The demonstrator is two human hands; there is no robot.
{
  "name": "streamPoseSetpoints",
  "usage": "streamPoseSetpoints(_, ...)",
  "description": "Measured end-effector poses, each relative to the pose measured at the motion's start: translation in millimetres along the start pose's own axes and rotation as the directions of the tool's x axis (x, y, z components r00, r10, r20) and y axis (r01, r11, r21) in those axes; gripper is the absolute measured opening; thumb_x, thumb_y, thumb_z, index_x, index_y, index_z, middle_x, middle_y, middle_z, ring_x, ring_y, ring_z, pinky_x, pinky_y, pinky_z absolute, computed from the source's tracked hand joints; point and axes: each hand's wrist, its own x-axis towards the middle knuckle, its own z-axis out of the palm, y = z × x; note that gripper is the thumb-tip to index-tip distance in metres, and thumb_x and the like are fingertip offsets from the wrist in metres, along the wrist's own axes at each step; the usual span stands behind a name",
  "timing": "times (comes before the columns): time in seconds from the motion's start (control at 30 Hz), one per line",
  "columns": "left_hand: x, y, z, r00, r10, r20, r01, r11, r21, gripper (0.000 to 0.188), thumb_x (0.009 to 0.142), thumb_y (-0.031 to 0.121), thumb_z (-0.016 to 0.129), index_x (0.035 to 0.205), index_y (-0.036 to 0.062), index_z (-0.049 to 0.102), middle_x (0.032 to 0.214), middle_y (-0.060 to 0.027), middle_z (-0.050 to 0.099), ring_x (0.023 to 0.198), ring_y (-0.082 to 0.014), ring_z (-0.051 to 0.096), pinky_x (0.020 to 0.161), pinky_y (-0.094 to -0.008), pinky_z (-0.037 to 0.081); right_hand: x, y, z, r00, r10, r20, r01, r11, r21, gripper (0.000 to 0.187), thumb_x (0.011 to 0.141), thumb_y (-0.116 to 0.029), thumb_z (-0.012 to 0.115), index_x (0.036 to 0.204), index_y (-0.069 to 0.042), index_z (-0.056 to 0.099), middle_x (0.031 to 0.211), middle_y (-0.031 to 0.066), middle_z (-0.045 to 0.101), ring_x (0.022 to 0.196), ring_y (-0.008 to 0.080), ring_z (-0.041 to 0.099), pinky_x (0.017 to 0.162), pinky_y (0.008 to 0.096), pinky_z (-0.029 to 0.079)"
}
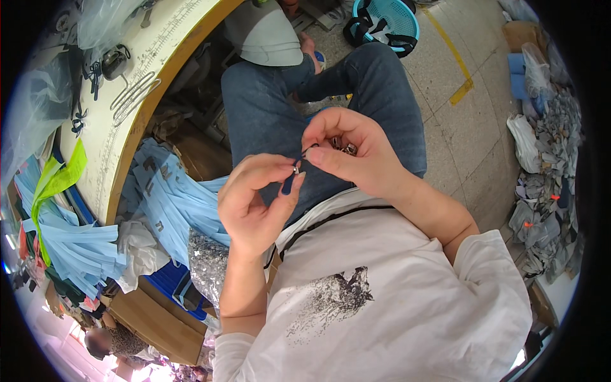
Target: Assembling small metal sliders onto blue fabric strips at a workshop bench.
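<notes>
Above my lap, both hands meet at a narrow dark blue strip (288,184). Thumb and fingers of my left hand (251,200) pinch it where a small shiny metal piece (296,170) sits; whether the metal is around the strip or beside it, I cannot tell. My right hand (356,153) pinches the strip's thin upper end between thumb and forefinger. Several loose small metal pieces (344,147) lie in the curl of that same hand, partly covered by its fingers.
A clear bag of small silver pieces (205,264) stands by my left forearm, near light blue fabric strips (172,191). At left curves a pale worktable (153,54). A turquoise basket (404,25) is on the floor ahead; grey scraps (554,146) are heaped right. Another person (118,337) is far lower left.
</notes>
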Motion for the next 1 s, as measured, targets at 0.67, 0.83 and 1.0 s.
streamPoseSetpoints(0.67,4.8,12.2,-1.0,0.942,-0.334,0.021,0.328,0.934,0.139,0.020,0.070,-0.007,0.070,0.088,-0.0006,0.066,0.075,-0.0039,0.059,0.062,-0.0082,0.052,0.056,-0.0209,0.041,-3.5,-3.5,5.8,0.997,-0.071,0.032,0.077,0.966,-0.247,0.022,0.083,-0.001,0.071,0.102,-0.004,0.061,0.092,0.0000,0.064,0.065,0.0011,0.045,0.058,0.0167,0.037)
streamPoseSetpoints(0.83,6.5,13.0,0.5,0.939,-0.344,0.023,0.340,0.935,0.100,0.018,0.073,-0.006,0.073,0.088,-0.0012,0.066,0.077,-0.0037,0.060,0.061,-0.0077,0.051,0.056,-0.0199,0.040,-2.7,-1.7,6.9,0.991,-0.112,-0.079,0.091,0.968,-0.232,0.021,0.082,0.001,0.071,0.101,-0.004,0.062,0.092,0.0001,0.064,0.063,0.0011,0.044,0.056,0.0166,0.036)
streamPoseSetpoints(1.0,0.3,8.9,-2.5,0.904,-0.425,0.036,0.426,0.894,-0.138,0.016,0.078,-0.008,0.071,0.093,-0.0034,0.066,0.079,-0.0024,0.061,0.064,-0.0058,0.051,0.057,-0.0184,0.040,-3.5,-1.7,1.8,0.978,-0.205,0.021,0.200,0.914,-0.353,0.021,0.083,0.002,0.070,0.101,-0.005,0.062,0.092,0.0005,0.065,0.064,0.0017,0.045,0.056,0.0165,0.036)
